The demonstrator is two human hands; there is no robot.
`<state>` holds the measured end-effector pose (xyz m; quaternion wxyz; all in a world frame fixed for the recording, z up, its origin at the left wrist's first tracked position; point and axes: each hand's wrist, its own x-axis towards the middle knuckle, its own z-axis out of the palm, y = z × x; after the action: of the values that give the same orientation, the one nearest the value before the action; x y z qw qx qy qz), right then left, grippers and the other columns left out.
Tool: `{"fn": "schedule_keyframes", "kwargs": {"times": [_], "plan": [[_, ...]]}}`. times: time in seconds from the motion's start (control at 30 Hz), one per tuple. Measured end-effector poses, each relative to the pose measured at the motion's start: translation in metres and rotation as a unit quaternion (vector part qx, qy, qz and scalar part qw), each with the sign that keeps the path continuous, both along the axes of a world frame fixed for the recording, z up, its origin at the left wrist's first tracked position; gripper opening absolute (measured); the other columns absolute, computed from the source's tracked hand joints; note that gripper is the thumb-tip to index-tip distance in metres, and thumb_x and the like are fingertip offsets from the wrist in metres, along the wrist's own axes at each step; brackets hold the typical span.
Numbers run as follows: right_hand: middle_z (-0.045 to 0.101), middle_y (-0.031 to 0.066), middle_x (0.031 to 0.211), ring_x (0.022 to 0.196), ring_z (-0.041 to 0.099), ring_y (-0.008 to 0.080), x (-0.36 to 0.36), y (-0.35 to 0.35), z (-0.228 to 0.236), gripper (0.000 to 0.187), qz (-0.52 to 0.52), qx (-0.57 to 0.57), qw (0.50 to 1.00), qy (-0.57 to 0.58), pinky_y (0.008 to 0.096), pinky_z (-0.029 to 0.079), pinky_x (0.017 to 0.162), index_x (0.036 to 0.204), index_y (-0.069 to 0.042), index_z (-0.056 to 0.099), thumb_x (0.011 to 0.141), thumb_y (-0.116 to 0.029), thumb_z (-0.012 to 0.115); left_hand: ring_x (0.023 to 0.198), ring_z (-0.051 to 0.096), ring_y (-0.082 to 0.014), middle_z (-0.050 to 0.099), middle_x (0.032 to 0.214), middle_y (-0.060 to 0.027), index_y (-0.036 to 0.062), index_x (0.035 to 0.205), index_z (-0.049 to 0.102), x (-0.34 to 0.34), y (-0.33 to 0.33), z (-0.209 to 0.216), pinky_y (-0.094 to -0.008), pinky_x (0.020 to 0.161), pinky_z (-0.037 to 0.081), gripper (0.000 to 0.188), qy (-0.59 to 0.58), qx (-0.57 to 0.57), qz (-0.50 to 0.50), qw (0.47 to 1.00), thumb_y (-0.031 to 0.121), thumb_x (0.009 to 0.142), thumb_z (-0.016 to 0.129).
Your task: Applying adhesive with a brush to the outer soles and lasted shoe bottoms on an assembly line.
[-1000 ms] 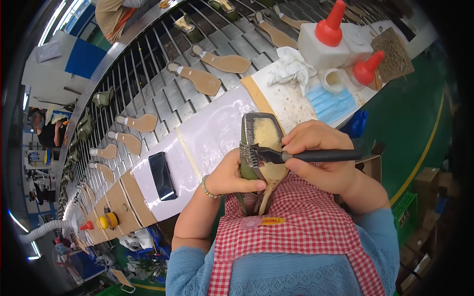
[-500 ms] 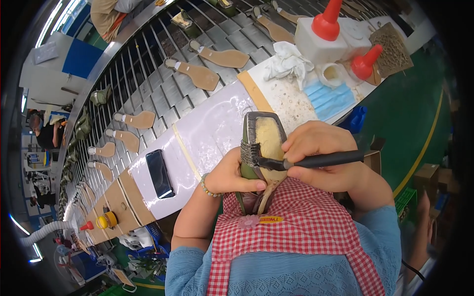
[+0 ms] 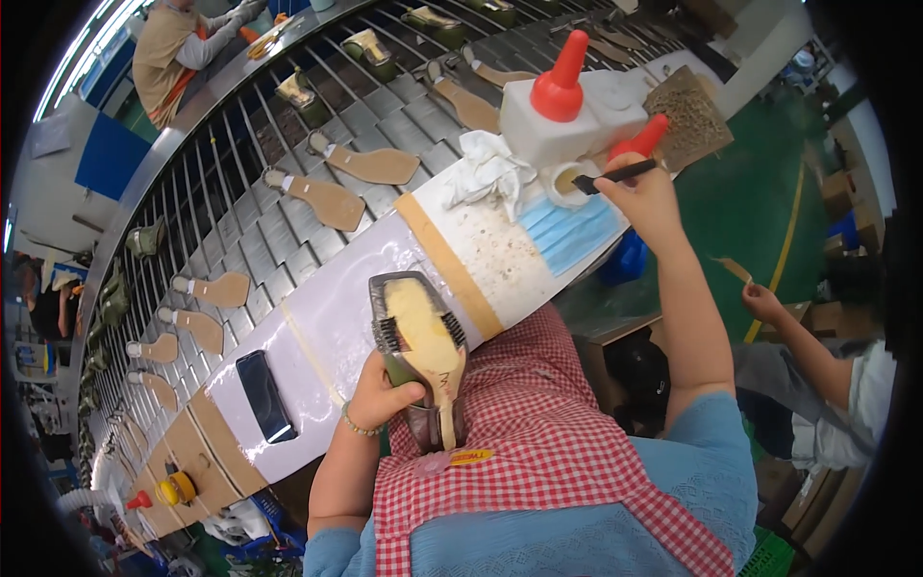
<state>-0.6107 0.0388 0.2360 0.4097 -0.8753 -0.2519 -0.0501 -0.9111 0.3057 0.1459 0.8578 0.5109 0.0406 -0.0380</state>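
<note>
My left hand grips a shoe upper on its last, sole side up, above my checked apron. Its pale underside shows, framed by a dark green and brown edge with woven strands at both sides. My right hand is closed round a black-handled brush. The brush's dark bristle end sits at the mouth of a small white pot with pale stuff in it. Whether the bristles touch the contents I cannot tell. The pot stands by a blue face mask and a crumpled white cloth.
White bottles with red cone caps stand behind the pot. A phone lies on the white-covered bench. Beyond runs a slatted metal conveyor carrying tan insoles and green shoe uppers. Another person's hand holds a tan piece at right.
My right hand has taken the brush off the shoe and out to the white pot at the upper right. The shoe, still in my left hand, now shows more of its underside.
</note>
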Motion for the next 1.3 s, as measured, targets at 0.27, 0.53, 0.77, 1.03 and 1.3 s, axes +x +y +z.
{"fn": "schedule_keyframes", "kwargs": {"times": [0.27,0.53,0.77,1.03,1.3], "plan": [[0.066,0.0119,0.080,0.077,0.063,0.0243,0.025,0.010,-0.030,0.021,-0.009,-0.099,0.995,0.018,0.0337,0.048,0.071,0.086,-0.001,0.062,0.071,-0.011,0.073,0.105,0.057,-0.0173,0.059,0.114,-0.0082,-0.0040,0.122,0.049,-0.007,0.005,-0.003,-0.0318,0.091,0.044,0.068,0.008,0.014,0.049,0.999,0.034,0.073,0.078],[0.065,0.0112,0.081,0.079,0.063,0.0227,0.019,0.005,-0.027,0.022,-0.005,-0.084,0.996,0.014,0.0335,0.048,0.071,0.085,0.000,0.061,0.069,-0.010,0.073,0.106,0.056,-0.0171,0.059,0.115,-0.0084,-0.0045,0.123,0.048,-0.004,0.005,0.002,-0.0310,0.091,0.044,0.070,0.010,0.026,0.052,0.998,0.035,0.074,0.078],[0.062,0.0053,0.085,0.081,0.061,0.0175,0.026,-0.023,-0.049,0.018,-0.021,0.285,0.898,0.334,0.0304,0.049,0.071,0.089,-0.005,0.062,0.077,-0.012,0.072,0.104,0.058,-0.0192,0.058,0.115,-0.0100,-0.0031,0.125,0.044,-0.005,0.005,-0.007,-0.0321,0.088,0.047,0.080,0.005,0.034,0.088,0.996,0.046,0.071,0.076],[0.063,0.0031,0.077,0.074,0.064,0.0195,0.025,-0.022,-0.085,0.023,-0.155,0.499,0.661,0.539,0.0280,0.052,0.062,0.088,-0.009,0.062,0.078,-0.025,0.075,0.106,0.058,-0.0229,0.054,0.124,-0.0101,0.0040,0.135,0.037,-0.011,0.017,-0.034,-0.0375,0.088,0.050,0.083,0.011,-0.053,0.164,0.985,0.058,0.077,0.063],[0.066,0.0089,0.096,0.096,0.063,0.0211,0.004,-0.044,-0.054,0.021,0.041,0.573,0.648,0.499,0.0363,0.052,0.083,0.104,-0.006,0.061,0.091,-0.022,0.060,0.096,0.061,-0.0183,0.060,0.111,-0.0088,0.0020,0.126,0.045,0.017,-0.010,-0.002,-0.0318,0.082,0.051,0.062,0.081,-0.158,0.178,0.968,0.046,0.086,0.061]]}}
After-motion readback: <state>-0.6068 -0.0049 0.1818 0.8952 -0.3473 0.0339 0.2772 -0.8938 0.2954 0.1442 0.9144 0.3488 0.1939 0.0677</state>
